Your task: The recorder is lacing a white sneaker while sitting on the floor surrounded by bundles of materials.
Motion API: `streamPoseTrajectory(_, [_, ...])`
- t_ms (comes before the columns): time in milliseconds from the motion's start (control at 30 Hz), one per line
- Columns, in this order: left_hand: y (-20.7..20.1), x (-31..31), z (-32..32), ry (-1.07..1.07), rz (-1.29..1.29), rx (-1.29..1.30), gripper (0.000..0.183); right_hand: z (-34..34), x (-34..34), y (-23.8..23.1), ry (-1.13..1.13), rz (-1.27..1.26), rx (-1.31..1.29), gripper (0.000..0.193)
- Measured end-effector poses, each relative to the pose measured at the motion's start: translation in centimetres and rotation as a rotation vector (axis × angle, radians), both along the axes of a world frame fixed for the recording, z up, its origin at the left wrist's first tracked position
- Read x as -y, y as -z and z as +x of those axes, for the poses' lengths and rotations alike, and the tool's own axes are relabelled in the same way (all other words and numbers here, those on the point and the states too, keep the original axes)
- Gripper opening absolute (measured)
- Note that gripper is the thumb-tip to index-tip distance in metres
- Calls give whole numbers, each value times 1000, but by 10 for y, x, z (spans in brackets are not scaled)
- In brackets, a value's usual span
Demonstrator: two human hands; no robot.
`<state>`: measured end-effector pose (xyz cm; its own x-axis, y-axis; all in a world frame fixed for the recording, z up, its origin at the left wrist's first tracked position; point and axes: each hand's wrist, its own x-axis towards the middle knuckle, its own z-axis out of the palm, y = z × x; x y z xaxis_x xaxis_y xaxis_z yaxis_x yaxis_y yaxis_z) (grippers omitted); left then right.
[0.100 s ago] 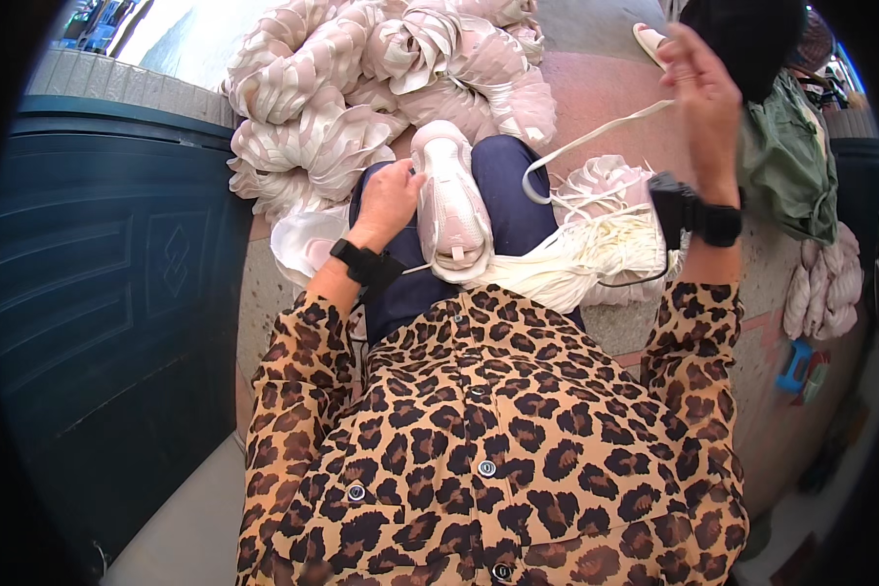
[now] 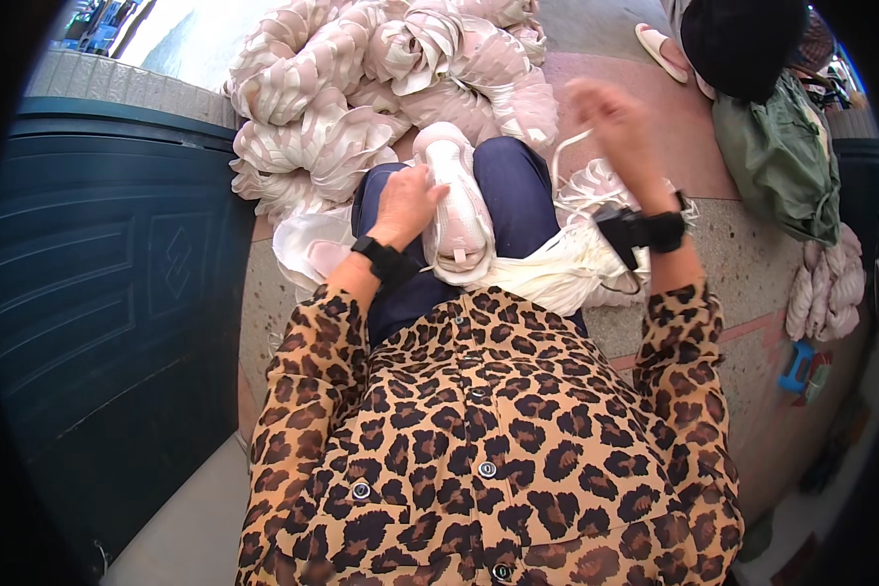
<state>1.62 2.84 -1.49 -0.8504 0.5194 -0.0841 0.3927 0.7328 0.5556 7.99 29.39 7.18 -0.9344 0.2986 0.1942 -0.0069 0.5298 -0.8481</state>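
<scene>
Upper [image 2: 467, 207]: pink-and-white, between the knees [image 2: 520, 190], beside the left hand; probably light, soft, flexible; best held by a side edge.
Left hand [image 2: 406, 203]: fingers curled at its left edge; pinch unclear.
Right hand [image 2: 621, 127]: raised, blurred; closure cannot be told. Lace [image 2: 556, 166], likely limp, rises near it.
Limits: door [image 2: 117, 293] left of left hand; pile [image 2: 313, 146] ahead. Room seems widest between right hand and green cloth [image 2: 776, 166].

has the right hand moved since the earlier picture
Yes: the right hand has moved left and slightly down, nearer the pile of pink-and-white shoe parts.
</scene>
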Motion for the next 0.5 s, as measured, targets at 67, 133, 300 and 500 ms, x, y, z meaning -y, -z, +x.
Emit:
streamPoseTrajectory(67, [4,-10,1,-7,-30,4,29,0,36,33,-125,-80,138,18])
streamPoseTrajectory(133, [3,-11,-2,-11,-60,14,29,1,70,60,-167,-103,166,17])
streamPoseTrajectory(300, [1,-11,-4,-16,-108,74,29,-5,95,91,-217,-28,262,18])
streamPoseTrajectory(500, [6,-15,-5,-115,-63,139,26,-7,106,100,-170,98,369,20])
